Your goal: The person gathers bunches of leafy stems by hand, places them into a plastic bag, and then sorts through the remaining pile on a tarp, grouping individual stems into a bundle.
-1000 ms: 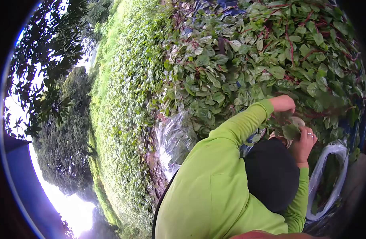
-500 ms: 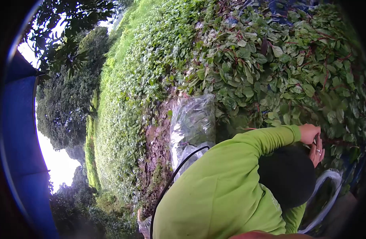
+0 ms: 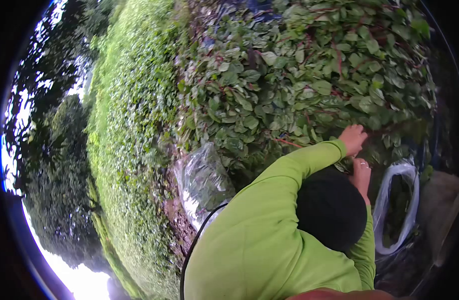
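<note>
My left hand [image 3: 353,139], at the end of a bright green sleeve, is over the pile of green leaves with reddish stems [image 3: 322,87]. Its fingers are bent inward; whatever they grip is hidden. Just below it in the picture, my right hand [image 3: 360,174] wears a ring and has curled fingers. A small gap separates the two hands, and I cannot make out what the right one holds. Between my arms shows a black rounded shape [image 3: 332,210]. Beside my right forearm stands a clear plastic bag [image 3: 414,192] with its mouth open and leaves inside.
The picture lies sideways, with sky at the left. Another clear plastic bag [image 3: 204,175] with greenery in it lies near bare soil [image 3: 179,222]. Low green plants [image 3: 134,140] and trees [image 3: 59,185] stand beyond. A black cable [image 3: 189,255] runs along my green top.
The view has swung, so the leaves and plants shift left and the open bag shows more fully. My hands, close together before, are now slightly apart.
</note>
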`<state>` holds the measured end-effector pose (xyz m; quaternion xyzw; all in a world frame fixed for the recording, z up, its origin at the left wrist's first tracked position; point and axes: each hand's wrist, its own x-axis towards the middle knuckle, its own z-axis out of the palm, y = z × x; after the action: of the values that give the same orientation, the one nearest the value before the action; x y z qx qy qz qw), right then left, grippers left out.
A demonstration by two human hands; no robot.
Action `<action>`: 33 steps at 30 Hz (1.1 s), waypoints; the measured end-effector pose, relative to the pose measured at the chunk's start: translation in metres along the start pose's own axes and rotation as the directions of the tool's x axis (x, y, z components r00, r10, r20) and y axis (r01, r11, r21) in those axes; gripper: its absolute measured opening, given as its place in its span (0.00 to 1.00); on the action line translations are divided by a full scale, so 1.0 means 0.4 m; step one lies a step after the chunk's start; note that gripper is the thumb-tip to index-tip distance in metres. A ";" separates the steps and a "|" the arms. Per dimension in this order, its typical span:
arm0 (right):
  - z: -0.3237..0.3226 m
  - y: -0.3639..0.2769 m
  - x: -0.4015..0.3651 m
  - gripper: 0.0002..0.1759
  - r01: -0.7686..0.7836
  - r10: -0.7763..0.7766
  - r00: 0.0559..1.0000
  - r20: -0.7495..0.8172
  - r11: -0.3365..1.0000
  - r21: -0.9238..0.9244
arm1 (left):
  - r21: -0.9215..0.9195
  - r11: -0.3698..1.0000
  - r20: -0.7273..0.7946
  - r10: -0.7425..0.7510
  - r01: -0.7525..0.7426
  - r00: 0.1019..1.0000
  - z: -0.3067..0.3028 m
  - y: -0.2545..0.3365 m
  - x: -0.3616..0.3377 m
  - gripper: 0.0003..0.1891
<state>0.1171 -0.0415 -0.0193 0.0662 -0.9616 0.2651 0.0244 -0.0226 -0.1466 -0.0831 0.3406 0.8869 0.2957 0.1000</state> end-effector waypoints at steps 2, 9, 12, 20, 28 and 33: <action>-0.035 -0.045 0.004 0.19 -0.025 0.026 0.996 -0.082 1.000 0.015 | 0.145 0.988 0.092 -0.070 0.056 0.993 -0.022 0.022 0.024 0.31; -0.010 -0.023 -0.027 0.21 -0.207 0.217 0.974 -0.059 0.967 0.147 | 0.332 0.942 -0.026 0.054 -0.042 0.998 0.023 -0.017 0.067 0.25; -0.001 -0.012 -0.014 0.21 -0.228 0.238 0.971 -0.023 0.951 0.206 | 0.201 0.977 -0.024 0.071 -0.065 0.997 -0.010 -0.040 0.077 0.19; -0.024 0.011 0.010 0.17 -0.201 0.217 0.965 -0.145 0.973 0.116 | -0.493 0.856 0.169 -0.084 0.158 0.982 -0.197 -0.118 0.091 0.24; -0.077 0.108 0.099 0.10 -0.111 0.122 0.962 -0.244 0.992 0.055 | -0.692 0.404 0.527 -0.285 0.599 0.801 -0.292 -0.192 -0.021 0.23; -0.013 0.158 0.123 0.12 -0.209 0.208 0.974 -0.092 0.978 -0.002 | -0.574 0.414 0.707 -0.184 0.706 0.683 -0.332 -0.286 -0.099 0.23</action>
<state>0.0594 0.0093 -0.0428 -0.0477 -0.9627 0.2634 0.0407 -0.1055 -0.3012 -0.0448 0.0577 0.6330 0.5204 0.5703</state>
